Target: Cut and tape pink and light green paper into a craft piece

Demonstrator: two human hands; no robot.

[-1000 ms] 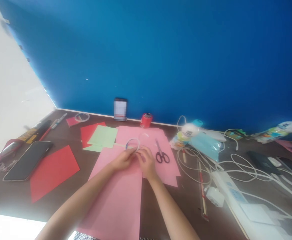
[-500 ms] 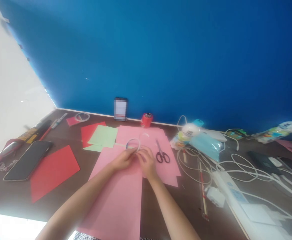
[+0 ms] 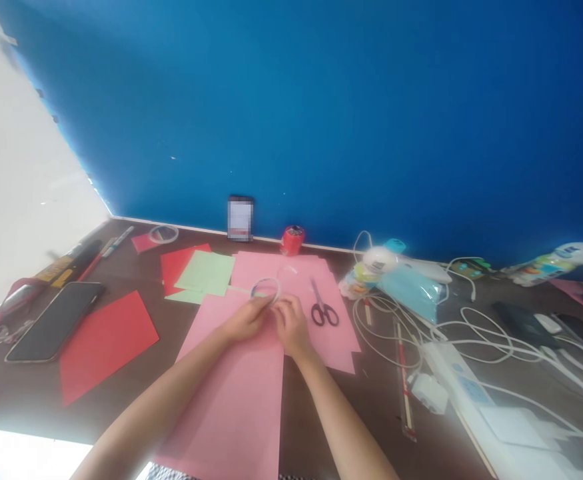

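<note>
Your grip held the tape ring (image 3: 266, 279): left hand (image 3: 245, 320) and right hand (image 3: 291, 327) pinched it over the pink sheet (image 3: 236, 393), scissors (image 3: 324, 311) just beside, toward the surface's far edge.

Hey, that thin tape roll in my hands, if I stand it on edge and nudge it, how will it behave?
The tape roll is a thin, nearly hollow ring, so it is probably very light. Being round, it would likely roll on edge, then tip flat. The left hand and right hand pinch its lower rim; it may flex slightly.
</note>
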